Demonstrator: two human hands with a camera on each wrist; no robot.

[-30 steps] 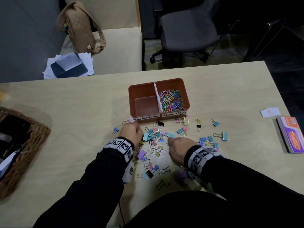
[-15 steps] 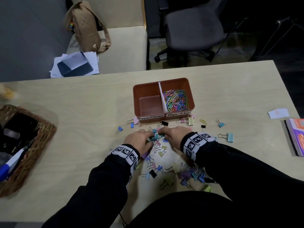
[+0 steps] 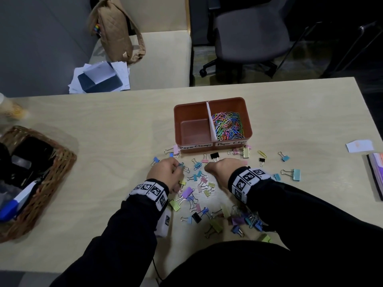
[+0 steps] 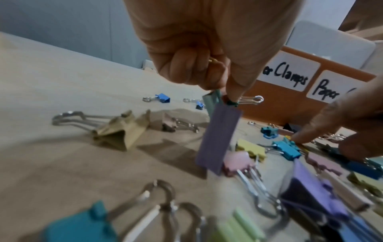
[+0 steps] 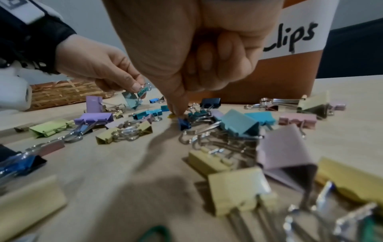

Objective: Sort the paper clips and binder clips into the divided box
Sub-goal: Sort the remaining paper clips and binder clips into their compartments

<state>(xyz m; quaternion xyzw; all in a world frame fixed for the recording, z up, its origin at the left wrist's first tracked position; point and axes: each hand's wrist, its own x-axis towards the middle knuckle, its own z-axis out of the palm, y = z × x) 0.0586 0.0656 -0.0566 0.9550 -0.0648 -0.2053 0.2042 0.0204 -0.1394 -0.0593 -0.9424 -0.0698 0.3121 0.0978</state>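
The orange divided box stands mid-table; its right compartment holds coloured paper clips, and its left one shows a bare floor. Many coloured binder clips lie scattered in front of it. My left hand pinches a pale blue binder clip by its wire handle, just above the table; the clip hangs from my left hand. My right hand has curled fingers, and its tip pinches a small yellow clip on the table.
A wicker basket with dark items sits at the left edge. A notebook and a white slip lie at the right. One yellow paper clip rests right of the box front. More binder clips lie near my body.
Both hands moved forward to the middle of the pile and met, then parted slightly. The left hand now holds a pale blue binder clip off the table.
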